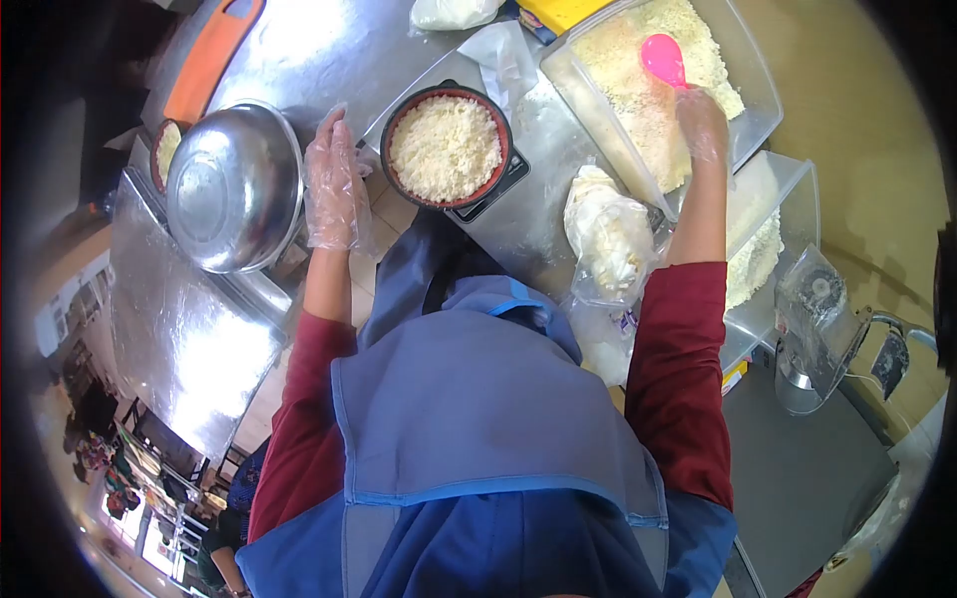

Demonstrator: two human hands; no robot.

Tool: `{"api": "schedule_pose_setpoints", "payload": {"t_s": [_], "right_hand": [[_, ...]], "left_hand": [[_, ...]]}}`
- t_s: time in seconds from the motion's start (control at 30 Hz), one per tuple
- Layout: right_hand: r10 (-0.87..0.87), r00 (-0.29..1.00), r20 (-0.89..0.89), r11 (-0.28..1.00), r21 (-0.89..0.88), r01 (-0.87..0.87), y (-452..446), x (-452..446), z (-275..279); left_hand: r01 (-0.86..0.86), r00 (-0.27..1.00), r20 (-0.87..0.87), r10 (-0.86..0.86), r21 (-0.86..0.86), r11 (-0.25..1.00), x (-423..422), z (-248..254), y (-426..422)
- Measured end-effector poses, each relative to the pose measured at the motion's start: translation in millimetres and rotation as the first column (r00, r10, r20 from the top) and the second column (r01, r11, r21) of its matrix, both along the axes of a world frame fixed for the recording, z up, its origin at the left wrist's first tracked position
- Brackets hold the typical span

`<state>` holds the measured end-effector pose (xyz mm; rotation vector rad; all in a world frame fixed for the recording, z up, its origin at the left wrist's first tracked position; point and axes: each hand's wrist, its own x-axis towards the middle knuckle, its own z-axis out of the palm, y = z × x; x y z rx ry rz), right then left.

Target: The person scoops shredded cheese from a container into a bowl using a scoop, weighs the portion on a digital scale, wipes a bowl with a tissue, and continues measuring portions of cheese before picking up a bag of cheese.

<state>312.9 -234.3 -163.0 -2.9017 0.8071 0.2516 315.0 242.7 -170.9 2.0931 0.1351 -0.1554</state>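
Note:
My right hand (704, 125), in a clear plastic glove, grips the handle of a pink scoop (662, 60). The scoop is over pale yellow crumbly grated food (638, 75) in a clear plastic bin (763, 85). My left hand (333, 181), gloved too, has its fingers stretched out and holds nothing. It is beside an upturned steel bowl (224, 184); whether they touch I cannot tell. Between my hands, a round dark-rimmed dish (391, 174) full of white crumbly food (446, 149) rests on a black kitchen scale (498, 187).
A plastic bag of white food (608, 234) lies right of the scale. A second clear bin (797, 199) holds more white crumbs. An orange-handled tool (209, 60) is at upper left. Near the right edge stands a metal and plastic appliance (815, 334). Another person's arm (227, 570) shows lower left.

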Motion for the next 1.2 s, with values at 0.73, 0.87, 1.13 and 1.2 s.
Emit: {"api": "schedule_pose_setpoints", "payload": {"t_s": [0.73, 0.87, 1.13, 1.2], "right_hand": [[-0.532, 0.843, 0.085, 0.294, 0.951, 0.090, 7, -13, -38], [-0.451, 0.873, 0.187, 0.540, 0.836, 0.099, -11, -23, -49], [-0.457, 0.863, 0.217, 0.584, 0.805, 0.107, 31, -46, 35], [-0.397, 0.876, 0.274, 0.654, 0.754, 0.061, 53, -57, 67]], "left_hand": [[0.003, 0.997, 0.073, -0.007, 0.056, 0.998, 8, 0, -19], [0.022, 0.999, 0.030, -0.025, 0.108, 0.994, 5, 9, -21], [0.009, 0.996, 0.088, -0.018, 0.104, 0.995, 0, -1, -13], [0.003, 0.996, 0.088, -0.012, 0.108, 0.994, -1, 5, -14]]}}
